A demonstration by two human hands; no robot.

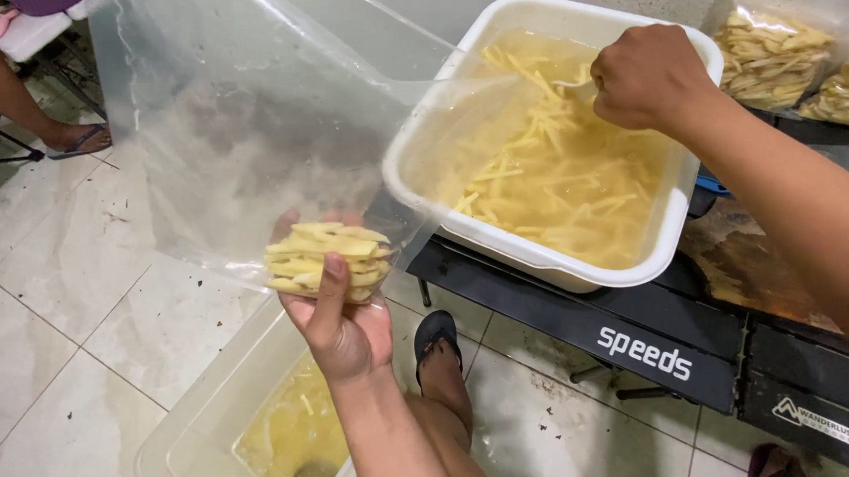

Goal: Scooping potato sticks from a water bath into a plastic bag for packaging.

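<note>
My left hand [339, 316] holds up the bottom corner of a large clear plastic bag [245, 132], gripping a bunch of pale yellow potato strips [326, 260] inside it. The bag's mouth opens toward a white rectangular tub [542, 257] filled with yellowish water and many more strips [557, 178]. My right hand [646, 77] is closed above the tub's far side; what it holds is hidden, perhaps a utensil handle. The tub rests on a black table [643, 338].
Two filled bags of strips [771, 56] lie at the back right. A clear bin [202, 434] with yellowish liquid stands on the tiled floor below. My sandalled foot [437, 349] is beside it. Another person's legs [10, 86] are at the top left.
</note>
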